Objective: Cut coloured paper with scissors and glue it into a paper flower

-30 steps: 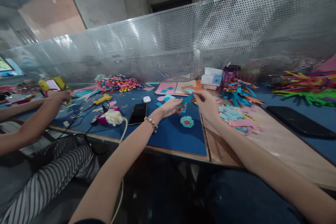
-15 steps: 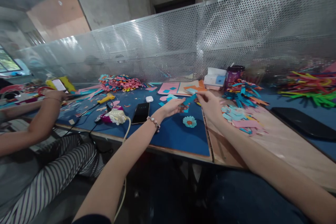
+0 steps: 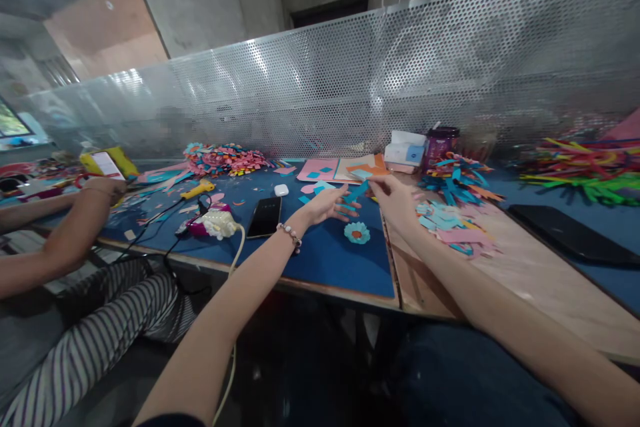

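A blue paper strip (image 3: 357,192) stretches between my two hands above the blue tabletop. One end lies between the thumb and fingers of my left hand (image 3: 324,207), whose other fingers are loosely spread. My right hand (image 3: 393,197) pinches the other end with thumb and forefinger. Just below my hands, a light blue paper flower (image 3: 357,233) with an orange-brown centre rests on the table. Beyond my left hand are small blue and pink paper pieces (image 3: 323,185).
A black phone (image 3: 265,217), a white earbud case (image 3: 281,190) and a yellow glue gun (image 3: 197,189) lie leftward. Paper scraps (image 3: 443,217) and a purple cup (image 3: 440,147) are on the right. A co-worker's arm (image 3: 83,220) reaches over the table at far left.
The fingers of my left hand have spread a little around the strip. My right hand keeps its pinch in nearly the same place. The camera view has shifted slightly.
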